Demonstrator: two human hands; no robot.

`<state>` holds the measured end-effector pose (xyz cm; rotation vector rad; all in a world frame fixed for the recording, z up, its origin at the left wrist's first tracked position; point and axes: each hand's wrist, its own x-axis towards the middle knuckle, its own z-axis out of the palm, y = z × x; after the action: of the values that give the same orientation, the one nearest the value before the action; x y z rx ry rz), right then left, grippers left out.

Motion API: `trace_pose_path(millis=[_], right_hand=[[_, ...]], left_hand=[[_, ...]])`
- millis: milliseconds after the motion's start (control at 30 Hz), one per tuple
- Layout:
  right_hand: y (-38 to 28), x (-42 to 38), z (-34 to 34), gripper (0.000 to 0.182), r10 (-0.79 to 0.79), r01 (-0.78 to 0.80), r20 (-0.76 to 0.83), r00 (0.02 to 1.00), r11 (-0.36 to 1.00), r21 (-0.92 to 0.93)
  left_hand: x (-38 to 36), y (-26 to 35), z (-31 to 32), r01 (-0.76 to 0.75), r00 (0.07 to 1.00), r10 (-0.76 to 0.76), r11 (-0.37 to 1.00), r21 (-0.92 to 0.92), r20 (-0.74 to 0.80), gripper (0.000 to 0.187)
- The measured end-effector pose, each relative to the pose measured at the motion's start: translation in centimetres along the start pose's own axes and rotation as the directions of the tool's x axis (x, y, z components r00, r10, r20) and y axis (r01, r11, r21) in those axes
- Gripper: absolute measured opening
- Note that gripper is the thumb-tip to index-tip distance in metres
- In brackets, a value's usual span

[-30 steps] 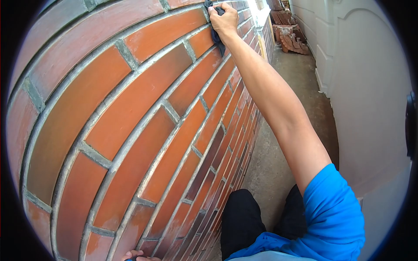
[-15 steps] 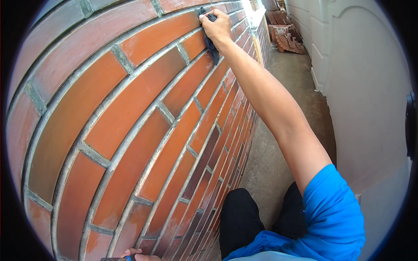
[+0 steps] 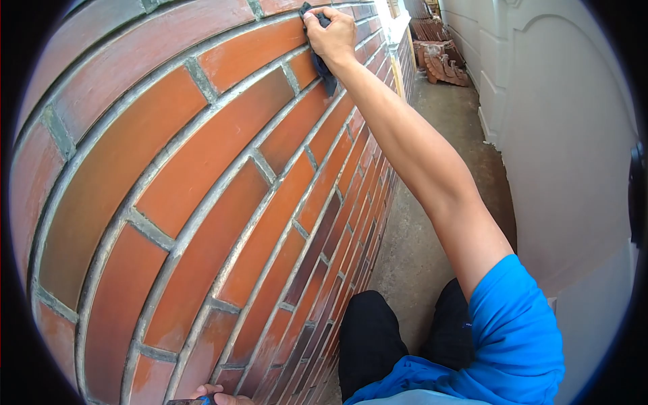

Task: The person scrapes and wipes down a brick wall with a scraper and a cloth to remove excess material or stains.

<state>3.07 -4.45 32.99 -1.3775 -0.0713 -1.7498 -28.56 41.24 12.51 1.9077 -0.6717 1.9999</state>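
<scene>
High on the wall, my right hand (image 3: 332, 35) is closed around a dark cloth (image 3: 327, 75) and holds it against the bricks. Part of the cloth hangs below the fingers. The brick wall (image 3: 209, 182) has orange-red and darker bricks with grey mortar joints; some bricks carry a pale film. At the bottom edge of the head view, only the fingers of my left hand (image 3: 223, 396) show, close to the wall. They are curled on a small dark object with a bit of blue, mostly cut off by the frame.
A narrow concrete walkway (image 3: 412, 223) runs along the wall. On the right stands a pale moulded panel wall (image 3: 574, 135). Reddish-brown roof tiles (image 3: 442, 64) are piled at the far end. My legs in black trousers (image 3: 371, 331) are below.
My right hand and the cloth have moved slightly left and up across the bricks. The view has shifted a little; my left hand stays near the bottom edge.
</scene>
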Motion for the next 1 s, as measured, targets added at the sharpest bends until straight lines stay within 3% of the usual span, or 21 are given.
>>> trace_pose_path(millis=[33,100,200,233,300,333,433,533,600,633,700,767,833,900,967,1000], right_hand=[[0.8,0.6,0.1,0.019,0.051,-0.056,-0.046,0.998,0.992,-0.114],[0.9,0.3,0.5,0.017,0.038,-0.047,-0.080,0.996,0.992,-0.120],[-1.3,-2.1,-0.4,0.013,-0.092,0.090,0.006,0.996,0.984,0.154],[-1.8,-2.5,-0.8,0.013,-0.151,0.145,0.022,0.988,0.975,0.168],[-1.1,-1.5,-1.0,0.013,-0.004,0.000,0.041,0.999,0.995,0.097],[-0.9,-0.8,-0.8,0.013,0.090,-0.088,0.038,0.995,0.995,-0.038],[-2.8,-1.7,0.1,0.013,0.007,-0.006,-0.038,0.999,1.000,0.031],[-9.9,-6.0,-0.7,0.007,-0.353,0.340,-0.005,0.936,0.898,0.280],[-11.9,-7.2,-0.9,0.006,-0.454,0.407,0.048,0.890,0.836,0.368],[-11.9,-7.2,-0.9,0.007,-0.481,0.431,0.044,0.876,0.820,0.376],[-8.6,-4.9,0.2,0.007,-0.417,0.426,-0.088,0.905,0.877,0.221],[-4.9,-2.7,0.8,0.010,-0.090,0.094,-0.080,0.993,0.994,0.053],[-5.4,-2.7,0.8,0.009,-0.074,0.066,-0.125,0.989,0.995,-0.070],[-7.9,-4.6,0.9,0.008,-0.200,0.203,-0.065,0.978,0.978,0.040],[-13.4,-8.5,-0.3,0.011,-0.403,0.387,0.008,0.915,0.883,0.266],[-15.1,-10.0,-0.9,0.012,-0.476,0.436,0.048,0.878,0.838,0.328]], left_hand=[[0.0,-0.1,-0.1,-0.027,1.000,0.027,1.000,0.004,0.014,0.066],[0.2,-0.6,-0.3,-0.080,0.996,0.080,0.997,0.018,0.030,0.066],[0.4,0.2,-0.3,-0.008,0.999,0.008,1.000,0.012,0.039,0.066],[0.1,0.2,0.1,-0.012,1.000,0.012,1.000,-0.002,0.012,0.066],[-0.2,-0.4,0.0,-0.030,1.000,0.029,0.999,-0.033,-0.011,0.067],[-0.2,-0.7,0.1,-0.054,0.998,0.054,0.997,-0.049,-0.019,0.066],[0.5,-0.8,0.1,-0.107,0.994,0.106,0.993,-0.050,-0.017,0.064],[1.1,-0.4,0.2,-0.117,0.993,0.115,0.993,-0.034,-0.034,0.061],[0.5,-0.9,0.6,-0.123,0.988,0.113,0.988,-0.091,-0.108,0.059],[0.4,-0.8,0.1,-0.095,0.993,0.091,0.994,-0.062,-0.071,0.060],[-0.1,-0.7,-0.6,-0.040,0.999,0.040,0.999,0.003,-0.019,0.061],[-0.5,-1.2,-0.1,-0.058,0.995,0.048,0.992,-0.109,-0.088,0.059],[0.3,-1.5,0.4,-0.114,0.990,0.103,0.986,-0.121,-0.097,0.058],[0.9,-0.9,0.1,-0.130,0.990,0.127,0.990,-0.050,-0.056,0.061],[0.9,-0.5,0.0,-0.097,0.995,0.097,0.995,0.002,-0.034,0.065],[0.3,-0.5,0.1,-0.004,1.000,0.003,1.000,-0.012,-0.027,0.060]])
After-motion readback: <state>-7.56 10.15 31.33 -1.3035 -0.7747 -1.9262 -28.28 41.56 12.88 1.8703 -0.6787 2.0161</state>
